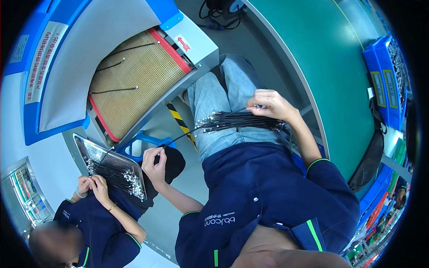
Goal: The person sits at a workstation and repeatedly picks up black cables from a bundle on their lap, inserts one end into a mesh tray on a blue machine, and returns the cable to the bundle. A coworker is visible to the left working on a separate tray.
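A thin black cable [182, 136] is stretched slantwise in front of me. Its lower left end is pinched in my left hand [154, 166], held out over the floor beside my knees. The fingers of my right hand [269, 105] are closed on the upper right part of the same cable. Beneath that hand, a bundle of black cables [241, 122] with small silvery-white ends lies across my lap on my jeans. The fingers partly hide both gripped parts of the cable.
At upper left, a machine's mesh conveyor belt [143, 67] carries several black cables. A co-worker at lower left handles a cable over a metal tray [79, 144] of cables. A blue stool [149, 139] stands between us. The green table [308, 53] curves along my right, with blue bins [385, 85] beyond.
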{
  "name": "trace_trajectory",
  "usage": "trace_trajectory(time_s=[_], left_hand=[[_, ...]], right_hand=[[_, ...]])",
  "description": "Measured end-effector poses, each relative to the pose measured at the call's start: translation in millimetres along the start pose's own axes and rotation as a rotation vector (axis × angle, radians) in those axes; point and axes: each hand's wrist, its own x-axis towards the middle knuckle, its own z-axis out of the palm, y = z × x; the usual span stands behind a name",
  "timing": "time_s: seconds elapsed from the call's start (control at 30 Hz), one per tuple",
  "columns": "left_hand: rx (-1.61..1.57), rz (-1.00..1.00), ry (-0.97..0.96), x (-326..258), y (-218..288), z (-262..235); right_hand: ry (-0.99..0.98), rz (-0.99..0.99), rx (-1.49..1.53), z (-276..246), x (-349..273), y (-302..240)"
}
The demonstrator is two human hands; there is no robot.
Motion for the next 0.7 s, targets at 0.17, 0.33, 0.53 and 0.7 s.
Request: trace_trajectory(time_s=[0.17,0.33,0.53,0.7], left_hand=[[0.007,0.005,-0.022,11,-9,0],[0.037,0.042,-0.01,35,-15,-2],[0.039,0.074,-0.034,70,-31,1],[0.101,0.045,-0.033,95,-43,-9]], right_hand=[[0.024,-0.058,-0.015,3,5,6],[0.068,-0.041,-0.022,9,14,9],[0.096,-0.014,-0.044,11,30,16],[0.152,-0.058,-0.092,20,56,14]])
